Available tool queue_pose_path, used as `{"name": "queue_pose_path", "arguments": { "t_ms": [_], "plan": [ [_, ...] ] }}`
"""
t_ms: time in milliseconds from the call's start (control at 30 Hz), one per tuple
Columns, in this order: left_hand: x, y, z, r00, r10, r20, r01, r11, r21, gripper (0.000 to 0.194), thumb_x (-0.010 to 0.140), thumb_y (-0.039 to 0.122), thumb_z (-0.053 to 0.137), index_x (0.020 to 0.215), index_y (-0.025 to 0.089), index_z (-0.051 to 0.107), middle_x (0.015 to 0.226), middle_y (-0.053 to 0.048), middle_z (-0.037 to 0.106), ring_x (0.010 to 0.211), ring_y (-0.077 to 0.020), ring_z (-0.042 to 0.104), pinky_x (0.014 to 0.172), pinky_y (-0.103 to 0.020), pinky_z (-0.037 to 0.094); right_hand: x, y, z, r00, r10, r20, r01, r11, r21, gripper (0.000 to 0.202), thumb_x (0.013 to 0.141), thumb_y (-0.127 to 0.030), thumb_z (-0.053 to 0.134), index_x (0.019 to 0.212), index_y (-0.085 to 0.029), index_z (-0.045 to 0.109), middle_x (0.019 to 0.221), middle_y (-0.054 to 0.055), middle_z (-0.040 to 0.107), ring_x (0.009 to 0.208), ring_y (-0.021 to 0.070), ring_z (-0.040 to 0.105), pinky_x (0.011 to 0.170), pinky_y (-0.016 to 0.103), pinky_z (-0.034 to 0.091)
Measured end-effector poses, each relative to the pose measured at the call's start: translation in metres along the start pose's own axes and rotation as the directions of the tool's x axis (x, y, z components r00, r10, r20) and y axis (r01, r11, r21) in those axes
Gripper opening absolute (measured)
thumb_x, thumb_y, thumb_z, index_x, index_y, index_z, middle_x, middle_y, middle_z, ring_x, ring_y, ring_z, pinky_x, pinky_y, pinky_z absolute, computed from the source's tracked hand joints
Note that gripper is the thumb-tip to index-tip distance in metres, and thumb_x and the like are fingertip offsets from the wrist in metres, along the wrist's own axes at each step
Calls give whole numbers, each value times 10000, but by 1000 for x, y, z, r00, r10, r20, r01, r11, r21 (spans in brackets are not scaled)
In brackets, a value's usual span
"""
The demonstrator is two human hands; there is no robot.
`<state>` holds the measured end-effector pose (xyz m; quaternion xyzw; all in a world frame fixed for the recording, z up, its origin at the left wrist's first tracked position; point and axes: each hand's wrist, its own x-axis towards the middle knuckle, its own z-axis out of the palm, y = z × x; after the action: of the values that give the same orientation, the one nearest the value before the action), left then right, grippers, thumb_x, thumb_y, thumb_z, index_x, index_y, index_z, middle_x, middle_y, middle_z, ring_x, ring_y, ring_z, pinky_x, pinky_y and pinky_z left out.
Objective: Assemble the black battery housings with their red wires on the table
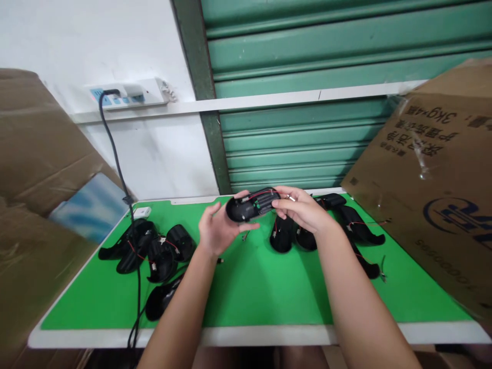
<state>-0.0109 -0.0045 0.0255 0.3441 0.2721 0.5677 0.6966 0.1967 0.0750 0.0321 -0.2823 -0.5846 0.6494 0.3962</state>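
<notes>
Between my hands, above the middle of the green mat, is a black plastic housing (251, 206) with its hollow side up and a thin red wire along it. My right hand (298, 207) pinches its right end between thumb and fingers. Under and around its left end is my left hand (223, 223), thumb and fingers apart, the palm supporting the housing. Similar black housings (282, 236) with red wires lie on the mat just below my right hand. Another group of black housings (161, 256) sits left of my left forearm.
Cardboard boxes stand at the left (42, 169) and right (434, 195) of the table. A black cable (115, 148) hangs from a power strip (130, 95) across the mat's left part. More black housings (357, 225) lie at the right. Behind is a green shutter (288, 133).
</notes>
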Motion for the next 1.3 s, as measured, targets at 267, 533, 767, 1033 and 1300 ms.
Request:
{"name": "queue_pose_path", "arguments": {
  "t_ms": [267,533,767,1033,1300],
  "plan": [
    [8,-13,-4,964,-261,-59,267,955,133,520,855,263,619,1365,168,579,1110,-150,763,912,-280,756,605,-325,611,-6,-6,-9,999,-33,-28,25,967,-252,439,695,-372,844,1077,-182,741,737,-33,615,607,88,485,589,243,366],
    [5,-20,2,962,-270,-26,269,939,215,402,847,306,735,1221,167,684,950,-115,788,744,-220,734,642,-341,624,4,3,-4,986,-119,-115,92,972,-217,311,662,-325,794,935,-191,725,801,-21,618,581,84,518,585,255,428],
    [11,-23,4,978,-132,-159,163,966,199,435,834,352,726,1214,165,625,940,-99,775,728,-231,744,621,-342,616,2,0,-5,994,-97,-45,84,970,-229,358,641,-231,712,994,-174,711,839,1,661,613,88,540,577,233,445],
    [14,-25,4,969,-11,-248,78,962,261,373,800,407,723,1070,165,636,799,-52,728,674,-201,695,606,-310,579,2,1,-1,995,-97,-36,81,945,-316,341,637,-226,684,973,-173,700,772,1,666,643,109,563,608,251,454],
    [14,-21,3,965,6,-262,61,966,250,388,735,355,789,1051,156,683,794,-22,714,630,-149,652,612,-254,525,3,2,3,975,-206,-87,159,912,-378,343,642,-246,706,980,-189,697,805,5,662,691,119,576,719,279,501]
  ]
}}
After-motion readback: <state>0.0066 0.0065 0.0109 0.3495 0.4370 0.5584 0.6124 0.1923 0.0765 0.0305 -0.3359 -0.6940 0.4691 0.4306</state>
